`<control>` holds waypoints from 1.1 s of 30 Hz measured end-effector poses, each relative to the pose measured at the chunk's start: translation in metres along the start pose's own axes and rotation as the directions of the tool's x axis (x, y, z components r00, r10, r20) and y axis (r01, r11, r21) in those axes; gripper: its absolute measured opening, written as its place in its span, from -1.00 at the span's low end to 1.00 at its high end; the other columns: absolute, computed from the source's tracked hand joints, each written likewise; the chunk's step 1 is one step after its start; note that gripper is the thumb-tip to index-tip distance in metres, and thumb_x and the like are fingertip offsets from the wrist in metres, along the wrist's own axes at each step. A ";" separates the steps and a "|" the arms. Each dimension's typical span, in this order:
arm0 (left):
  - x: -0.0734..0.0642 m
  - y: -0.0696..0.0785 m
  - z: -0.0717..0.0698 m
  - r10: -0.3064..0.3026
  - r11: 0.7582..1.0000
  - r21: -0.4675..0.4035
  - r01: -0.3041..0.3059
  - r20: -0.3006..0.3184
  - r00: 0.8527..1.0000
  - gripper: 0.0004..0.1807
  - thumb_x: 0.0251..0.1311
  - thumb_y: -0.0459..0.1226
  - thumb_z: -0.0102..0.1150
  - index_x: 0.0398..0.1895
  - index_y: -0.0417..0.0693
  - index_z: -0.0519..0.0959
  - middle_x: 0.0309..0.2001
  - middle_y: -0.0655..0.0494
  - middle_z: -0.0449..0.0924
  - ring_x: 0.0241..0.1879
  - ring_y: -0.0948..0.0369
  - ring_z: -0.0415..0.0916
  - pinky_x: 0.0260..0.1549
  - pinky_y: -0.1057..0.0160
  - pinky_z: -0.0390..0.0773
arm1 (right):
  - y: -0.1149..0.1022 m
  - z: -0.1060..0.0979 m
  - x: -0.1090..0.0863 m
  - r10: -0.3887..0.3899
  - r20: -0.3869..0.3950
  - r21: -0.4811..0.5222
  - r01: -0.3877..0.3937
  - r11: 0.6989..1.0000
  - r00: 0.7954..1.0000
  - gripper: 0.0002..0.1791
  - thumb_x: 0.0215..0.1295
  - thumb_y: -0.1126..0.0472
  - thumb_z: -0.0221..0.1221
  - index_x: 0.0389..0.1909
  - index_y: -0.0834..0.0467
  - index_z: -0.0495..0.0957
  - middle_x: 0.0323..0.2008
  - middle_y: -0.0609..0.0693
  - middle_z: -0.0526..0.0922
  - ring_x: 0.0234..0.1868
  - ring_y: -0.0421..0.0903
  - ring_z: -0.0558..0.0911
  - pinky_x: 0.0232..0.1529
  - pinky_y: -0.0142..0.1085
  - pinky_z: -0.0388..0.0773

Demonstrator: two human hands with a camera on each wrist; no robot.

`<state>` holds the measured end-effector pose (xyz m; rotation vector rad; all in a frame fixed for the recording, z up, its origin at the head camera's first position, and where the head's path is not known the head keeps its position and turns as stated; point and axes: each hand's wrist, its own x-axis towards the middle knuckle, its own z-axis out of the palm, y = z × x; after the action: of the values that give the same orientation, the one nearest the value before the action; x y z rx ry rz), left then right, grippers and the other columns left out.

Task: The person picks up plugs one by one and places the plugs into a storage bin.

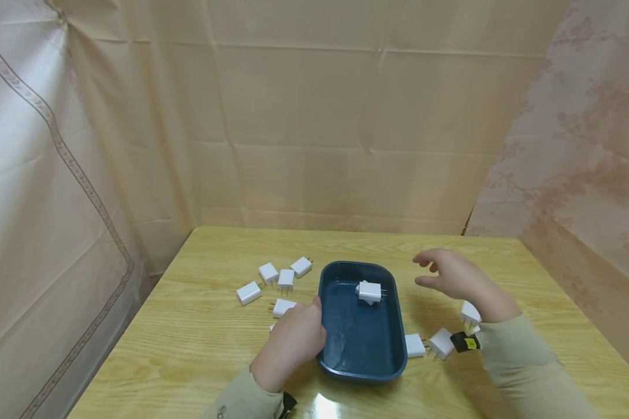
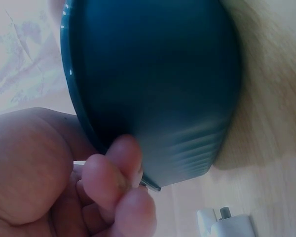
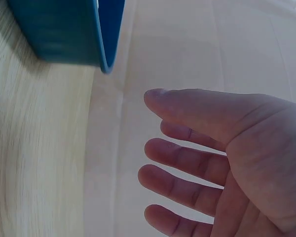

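A dark blue rectangular plastic bin [image 1: 364, 352] stands on the table, with two white charger plugs [image 1: 369, 291] lying one over the other inside it. My left hand [image 1: 296, 331] grips the bin's left rim; in the left wrist view its fingertips [image 2: 130, 210] curl up against the outer wall, the thumb partly hidden by the rim. To the right of the bin my right hand [image 1: 453, 276] hangs in the air, fingers spread and loosely bent. Nothing lies in its palm [image 3: 266, 148] in the right wrist view.
Several white charger plugs [image 1: 248, 293] are scattered left of the bin, one partly behind my left hand. More plugs [image 1: 441, 343] lie to the right, near my right sleeve and its black wrist strap [image 1: 463, 342]. Cloth curtains [image 1: 346, 116] hang behind and beside the table.
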<state>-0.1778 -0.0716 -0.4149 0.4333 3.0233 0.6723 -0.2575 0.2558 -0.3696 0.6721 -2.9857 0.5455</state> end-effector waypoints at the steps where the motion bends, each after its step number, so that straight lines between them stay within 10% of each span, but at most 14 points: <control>1: 0.000 0.000 0.000 -0.002 1.000 0.000 0.002 -0.002 1.000 -0.44 0.22 -0.38 0.15 0.31 -0.44 0.46 -0.39 -0.15 0.62 -0.72 0.21 0.37 -0.78 0.25 0.36 | 0.002 -0.001 -0.002 0.004 0.000 0.000 -0.004 1.000 1.000 -0.54 0.26 0.18 0.39 0.11 0.31 0.60 0.00 0.24 0.67 -0.09 0.16 0.65 -0.08 0.11 0.58; 33: 0.000 0.001 -0.001 0.009 1.000 0.009 -0.009 -0.007 1.000 -0.44 0.20 -0.39 0.15 0.28 -0.47 0.46 -0.25 -0.26 0.68 -0.63 0.19 0.43 -0.75 0.25 0.40 | 0.054 -0.016 -0.046 0.091 -0.017 0.025 -0.091 0.996 0.996 -0.43 0.27 0.14 0.39 0.20 0.37 0.54 0.03 0.35 0.63 -0.08 0.22 0.66 -0.12 0.13 0.59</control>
<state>-0.1772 -0.0713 -0.4140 0.4465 3.0336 0.6630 -0.2396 0.3260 -0.3777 0.5311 -3.0091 0.5909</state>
